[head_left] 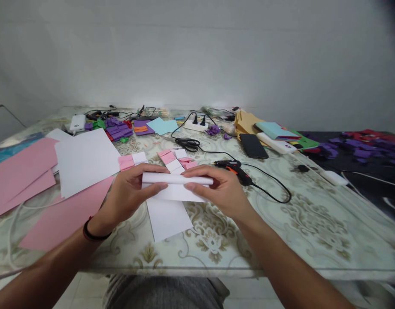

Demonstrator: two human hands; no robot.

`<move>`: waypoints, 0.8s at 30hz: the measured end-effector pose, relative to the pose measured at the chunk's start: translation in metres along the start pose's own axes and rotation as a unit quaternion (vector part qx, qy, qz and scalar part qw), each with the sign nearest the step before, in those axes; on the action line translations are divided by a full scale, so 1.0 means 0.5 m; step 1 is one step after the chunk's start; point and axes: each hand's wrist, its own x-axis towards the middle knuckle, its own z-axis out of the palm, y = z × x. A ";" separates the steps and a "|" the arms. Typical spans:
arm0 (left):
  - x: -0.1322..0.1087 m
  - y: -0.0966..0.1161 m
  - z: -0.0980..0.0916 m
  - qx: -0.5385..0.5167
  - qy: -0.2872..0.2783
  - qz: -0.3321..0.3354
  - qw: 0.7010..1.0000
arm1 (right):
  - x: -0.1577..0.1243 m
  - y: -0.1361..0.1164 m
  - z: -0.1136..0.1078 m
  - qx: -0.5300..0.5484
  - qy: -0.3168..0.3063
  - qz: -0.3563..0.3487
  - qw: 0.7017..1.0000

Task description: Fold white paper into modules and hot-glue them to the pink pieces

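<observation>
Between both hands is a sheet of white paper (178, 178), its far edge rolled or folded over toward me. My left hand (131, 189) pinches the left end, thumb in front and fingers behind. At the right end my right hand (217, 184) grips in the same way. Another white sheet (168, 216) lies on the table beneath the held one. Just beyond my hands are small folded pink and white paper pieces (167, 156). A glue gun (238, 169) rests right of my right hand, its cord looping over the tablecloth.
Pink sheets (68, 219) and a large white sheet (88, 161) spread to the left. Purple folded papers (118, 128) and a power strip (196, 125) sit farther back. On the right are a black phone (253, 146), coloured papers (276, 130) and a dark surface with purple pieces (361, 146).
</observation>
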 end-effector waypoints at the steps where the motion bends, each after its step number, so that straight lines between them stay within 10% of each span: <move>1: 0.000 0.000 0.001 -0.009 0.008 0.009 1.000 | 0.000 0.002 0.000 0.009 -0.006 -0.002 1.000; 24: -0.009 -0.001 0.007 0.105 0.048 -0.078 0.990 | -0.028 -0.007 0.047 -0.086 -0.075 0.021 0.993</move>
